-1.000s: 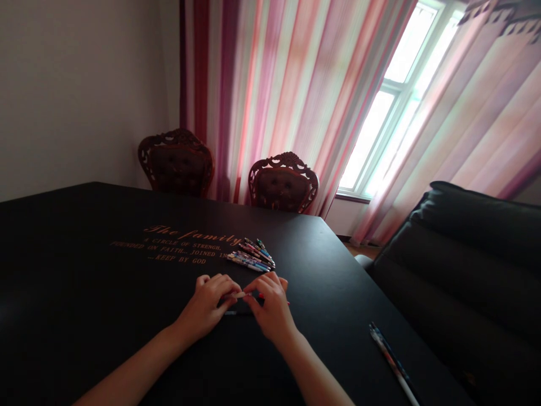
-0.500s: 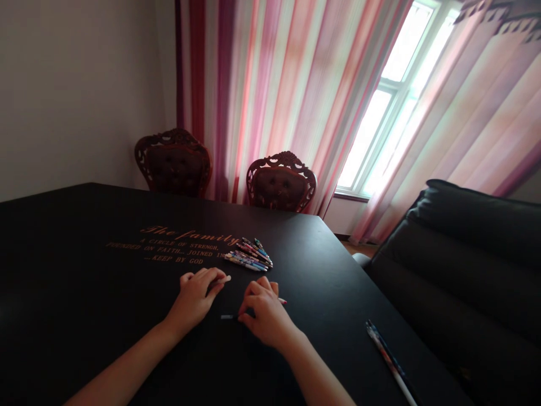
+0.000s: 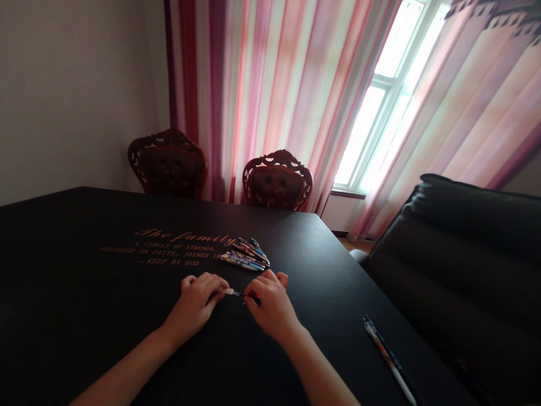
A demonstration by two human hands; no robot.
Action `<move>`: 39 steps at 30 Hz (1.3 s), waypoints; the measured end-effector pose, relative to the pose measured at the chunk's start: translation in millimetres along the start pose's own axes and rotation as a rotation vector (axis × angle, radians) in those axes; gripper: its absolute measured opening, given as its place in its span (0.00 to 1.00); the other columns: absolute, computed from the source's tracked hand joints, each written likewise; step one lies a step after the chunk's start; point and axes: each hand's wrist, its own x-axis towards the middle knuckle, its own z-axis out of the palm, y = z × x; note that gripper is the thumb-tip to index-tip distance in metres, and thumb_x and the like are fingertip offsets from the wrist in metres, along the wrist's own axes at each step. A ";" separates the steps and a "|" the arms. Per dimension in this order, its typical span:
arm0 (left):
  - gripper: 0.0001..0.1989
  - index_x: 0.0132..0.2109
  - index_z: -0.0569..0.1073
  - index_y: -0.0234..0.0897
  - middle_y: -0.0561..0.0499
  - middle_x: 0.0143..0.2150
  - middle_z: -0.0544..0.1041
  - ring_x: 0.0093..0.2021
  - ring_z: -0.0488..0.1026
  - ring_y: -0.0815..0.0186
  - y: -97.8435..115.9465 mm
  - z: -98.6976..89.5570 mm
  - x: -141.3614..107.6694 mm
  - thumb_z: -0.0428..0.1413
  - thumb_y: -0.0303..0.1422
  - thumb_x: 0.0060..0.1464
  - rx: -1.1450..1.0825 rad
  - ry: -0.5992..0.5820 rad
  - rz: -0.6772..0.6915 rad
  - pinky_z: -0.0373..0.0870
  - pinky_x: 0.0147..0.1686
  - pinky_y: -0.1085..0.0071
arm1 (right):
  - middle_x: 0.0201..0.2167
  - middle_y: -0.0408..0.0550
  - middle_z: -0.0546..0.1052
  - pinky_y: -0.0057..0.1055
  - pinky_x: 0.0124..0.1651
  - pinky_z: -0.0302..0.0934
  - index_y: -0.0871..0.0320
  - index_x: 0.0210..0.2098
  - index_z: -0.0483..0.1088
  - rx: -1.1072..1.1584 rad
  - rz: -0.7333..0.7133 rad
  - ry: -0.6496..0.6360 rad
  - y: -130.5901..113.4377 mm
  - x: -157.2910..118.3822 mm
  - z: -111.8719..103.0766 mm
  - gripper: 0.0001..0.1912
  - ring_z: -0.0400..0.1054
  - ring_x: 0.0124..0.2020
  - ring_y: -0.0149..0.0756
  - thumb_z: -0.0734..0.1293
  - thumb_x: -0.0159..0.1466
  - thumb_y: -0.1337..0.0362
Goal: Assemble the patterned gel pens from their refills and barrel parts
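Observation:
My left hand (image 3: pixel 203 298) is closed in a pinch round a white pen barrel (image 3: pixel 229 291), whose end points right. From the other side my right hand (image 3: pixel 270 300) pinches a thin dark pen refill (image 3: pixel 238 294) with a pale, see-through end. The refill's tip meets the barrel's end; whether it sits inside I cannot tell. A small red spot (image 3: pixel 257 295) shows at the fingers of my right hand, too small to name. Just beyond both hands lies a pile of several patterned pens (image 3: pixel 245 259).
Two more pens (image 3: pixel 389 358) lie near the right edge of the black table (image 3: pixel 105 316). Gold lettering (image 3: pixel 177 246) marks its surface. Two carved chairs (image 3: pixel 276 183) stand at the far side, and a dark sofa (image 3: pixel 473 270) is on the right.
My right hand has raised the refill up and away from me to the pen barrel's end. The gap between the two parts has closed. The view has shifted slightly.

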 end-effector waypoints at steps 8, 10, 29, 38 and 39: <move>0.07 0.43 0.73 0.47 0.55 0.41 0.80 0.42 0.73 0.62 3.4 3.0 -1.6 0.53 0.30 0.60 -0.062 -0.066 0.042 0.51 0.49 0.60 | 0.38 0.42 0.77 0.40 0.52 0.43 0.50 0.40 0.72 0.004 -0.067 0.150 -5.3 2.1 -9.1 0.05 0.64 0.47 0.40 0.67 0.64 0.64; 0.06 0.44 0.73 0.48 0.56 0.41 0.80 0.42 0.74 0.61 0.6 4.9 0.5 0.52 0.36 0.62 -0.111 -0.030 -0.049 0.52 0.50 0.59 | 0.40 0.44 0.77 0.39 0.51 0.46 0.52 0.42 0.71 0.041 0.030 0.273 2.9 4.9 -16.1 0.05 0.65 0.46 0.39 0.64 0.67 0.63; 0.09 0.44 0.71 0.41 0.50 0.37 0.81 0.41 0.76 0.60 -1.7 7.4 4.4 0.52 0.40 0.61 -0.542 0.051 -0.161 0.69 0.45 0.66 | 0.39 0.42 0.74 0.38 0.50 0.49 0.50 0.32 0.77 0.013 0.047 -0.133 20.8 -3.0 13.7 0.07 0.61 0.47 0.40 0.73 0.56 0.69; 0.09 0.43 0.71 0.43 0.54 0.38 0.81 0.43 0.75 0.61 16.9 -1.3 0.6 0.50 0.40 0.63 -0.400 -0.066 -0.107 0.63 0.49 0.65 | 0.32 0.45 0.75 0.31 0.37 0.60 0.55 0.42 0.75 0.539 0.212 0.296 23.4 11.8 -4.8 0.10 0.67 0.34 0.36 0.63 0.65 0.65; 0.09 0.43 0.72 0.44 0.55 0.38 0.81 0.43 0.75 0.61 19.5 -1.8 0.1 0.50 0.40 0.64 -0.394 -0.090 -0.101 0.62 0.49 0.64 | 0.32 0.45 0.75 0.31 0.38 0.60 0.55 0.42 0.75 0.604 0.240 0.320 23.5 12.9 -7.1 0.10 0.68 0.34 0.36 0.63 0.65 0.63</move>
